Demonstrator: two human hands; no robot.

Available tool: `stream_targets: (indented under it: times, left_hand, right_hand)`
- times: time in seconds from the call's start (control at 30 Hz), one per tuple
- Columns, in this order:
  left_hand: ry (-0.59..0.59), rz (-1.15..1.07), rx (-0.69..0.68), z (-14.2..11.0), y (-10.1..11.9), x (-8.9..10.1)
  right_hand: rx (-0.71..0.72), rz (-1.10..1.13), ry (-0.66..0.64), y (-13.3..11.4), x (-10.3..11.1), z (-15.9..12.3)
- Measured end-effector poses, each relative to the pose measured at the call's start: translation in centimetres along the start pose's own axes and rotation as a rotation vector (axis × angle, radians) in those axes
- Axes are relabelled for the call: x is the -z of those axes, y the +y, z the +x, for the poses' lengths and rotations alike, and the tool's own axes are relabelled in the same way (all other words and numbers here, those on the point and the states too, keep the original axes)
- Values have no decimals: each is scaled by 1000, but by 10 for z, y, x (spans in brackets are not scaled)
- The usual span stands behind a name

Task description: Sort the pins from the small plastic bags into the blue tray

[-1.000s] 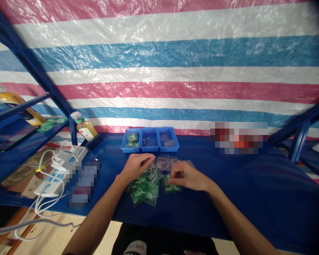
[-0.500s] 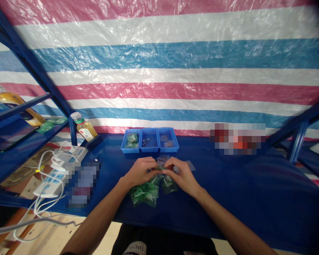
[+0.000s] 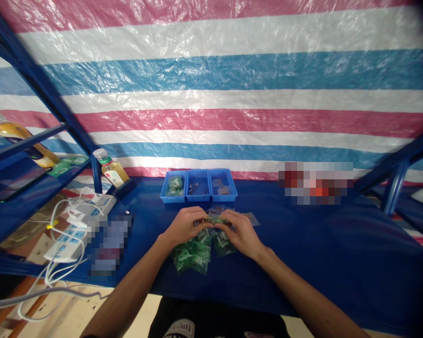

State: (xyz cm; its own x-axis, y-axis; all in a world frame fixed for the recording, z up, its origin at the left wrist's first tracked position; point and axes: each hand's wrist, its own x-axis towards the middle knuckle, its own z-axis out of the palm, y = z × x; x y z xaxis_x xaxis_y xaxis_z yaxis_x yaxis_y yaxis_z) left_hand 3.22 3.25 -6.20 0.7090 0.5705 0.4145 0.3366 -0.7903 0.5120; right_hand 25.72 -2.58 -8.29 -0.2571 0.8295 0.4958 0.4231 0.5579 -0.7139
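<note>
A small green plastic bag (image 3: 215, 220) is pinched between both hands above the table. My left hand (image 3: 187, 226) grips its left end with thumb and fingers closed. On the other end, my right hand (image 3: 242, 233) has its thumb and fingertips pressed together. What the bag contains is too small to make out. Below my left hand lies a heap of green bags (image 3: 192, 257), and another green bag (image 3: 223, 244) rests under the right hand. Clear bags (image 3: 253, 219) lie partly hidden behind the hands.
Three joined blue bins stand behind: a left bin (image 3: 173, 200) with green bags, a middle bin (image 3: 198, 198) with small metal pieces, a right bin (image 3: 224, 197) with clear bags. Power strips (image 3: 65, 244), tangled white cables and a bottle (image 3: 113, 172) are at left.
My fingertips have moved slightly apart, and more of the green bag shows stretched between them. The heaps and bins stay where they were.
</note>
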Motion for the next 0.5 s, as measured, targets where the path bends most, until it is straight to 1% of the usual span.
stream_targets:
  times: [0.3,0.5]
  left_hand:
    - [15,-25,6,1,3,0]
    - [33,-63,23,0,4,0]
  right_hand:
    - [-8,-10,37,3,1,0]
    - [-15,-10,39,-2,2,1]
